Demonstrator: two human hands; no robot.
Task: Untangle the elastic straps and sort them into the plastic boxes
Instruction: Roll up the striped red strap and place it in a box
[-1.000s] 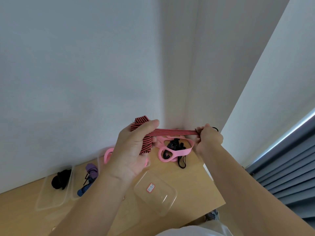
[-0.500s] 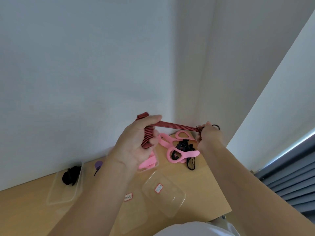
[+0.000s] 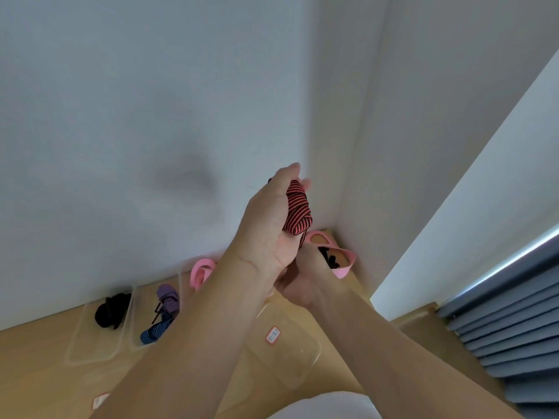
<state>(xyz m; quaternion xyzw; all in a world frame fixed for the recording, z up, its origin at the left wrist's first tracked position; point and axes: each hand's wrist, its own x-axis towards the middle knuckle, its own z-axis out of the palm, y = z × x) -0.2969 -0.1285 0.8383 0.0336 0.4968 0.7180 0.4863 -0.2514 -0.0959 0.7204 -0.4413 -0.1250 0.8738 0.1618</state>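
My left hand [image 3: 269,225] grips the rolled red-and-black strap [image 3: 298,208] up above the tabletop [image 3: 36,373]. My right hand [image 3: 299,285] is half hidden, so I cannot tell. Other straps [image 3: 112,309] lie in boxes [image 3: 90,343] already. The pink tangle [image 3: 344,264] waits.

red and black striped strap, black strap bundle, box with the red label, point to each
red and black striped strap [image 3: 298,210]: head view, middle of the wound bundle
black strap bundle [image 3: 111,309]: head view, centre of the clump
box with the red label [image 3: 290,361]: head view, bare clear floor
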